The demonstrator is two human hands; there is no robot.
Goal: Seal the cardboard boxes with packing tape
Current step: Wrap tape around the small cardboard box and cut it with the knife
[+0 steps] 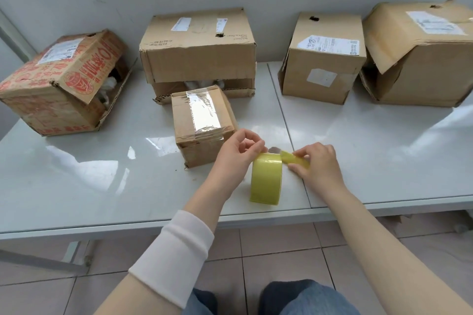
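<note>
Pinching the top of the yellow roll, the left grip holds it on edge near the worktop's near side, and the right grip pinches the peeled tape end just right of the roll. Small box, clear tape across its top, sits just far-left of the hands. Bigger boxes line the far wall, and the red-printed box at far left has a loose flap.
</note>
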